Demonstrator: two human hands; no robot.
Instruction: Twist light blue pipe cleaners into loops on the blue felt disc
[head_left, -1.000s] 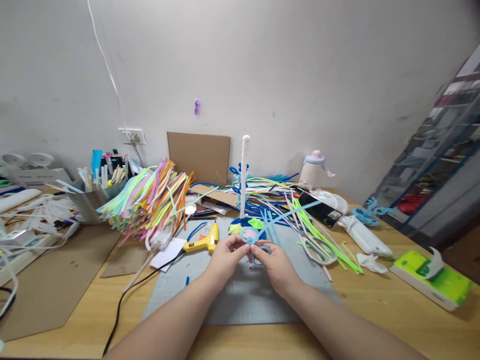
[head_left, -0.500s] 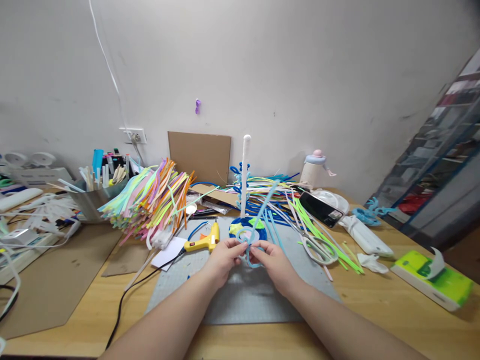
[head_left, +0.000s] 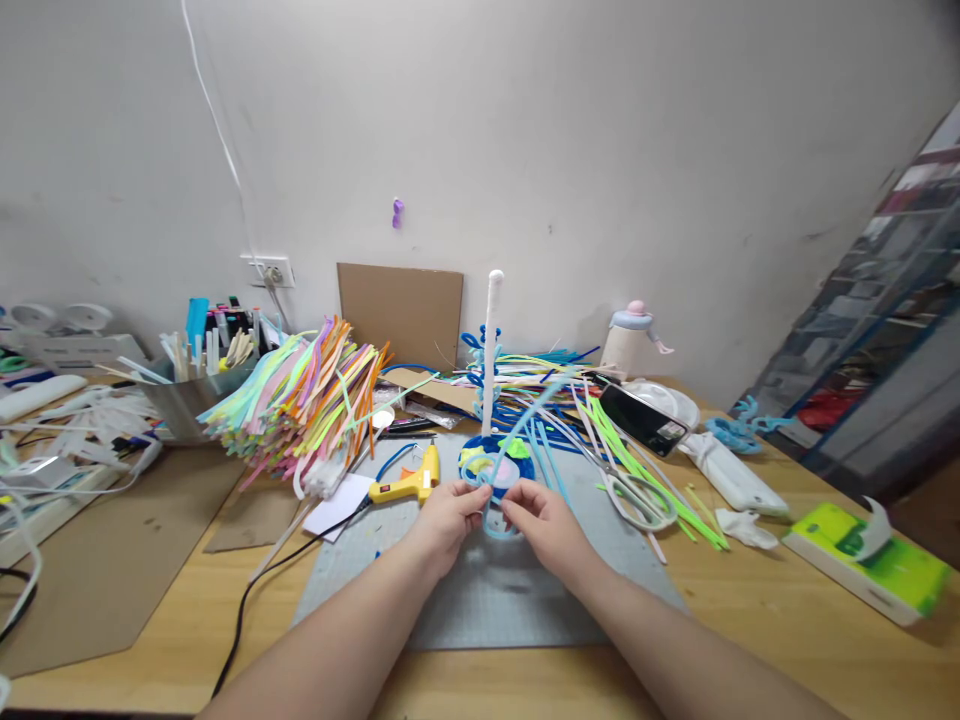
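Note:
Between my hands is a light blue pipe cleaner (head_left: pixel 523 425), bent into loops, with one long end slanting up to the right. My left hand (head_left: pixel 453 515) pinches it near the loops. The fingers of my right hand (head_left: pixel 541 515) are closed on its lower loop, just to the right. Behind them stands a white upright post (head_left: pixel 490 360) on a round blue base (head_left: pixel 470 446) with yellow-green and pale patches. Curled blue pipe cleaners (head_left: pixel 475 352) run along the post's left side. A grey cutting mat (head_left: pixel 495 610) lies under everything here.
A yellow glue gun (head_left: pixel 405 487) with a black cord lies left of my hands. Scissors (head_left: pixel 637 505), green pipe cleaners (head_left: pixel 694 525) and a phone (head_left: pixel 641 415) are to the right. A big bundle of coloured pipe cleaners (head_left: pixel 300 400) fills the back left, before a cardboard sheet (head_left: pixel 401 315).
My right hand has moved slightly away from my left, widening the gap between the fingertips. The long end of the pipe cleaner now leans further right.

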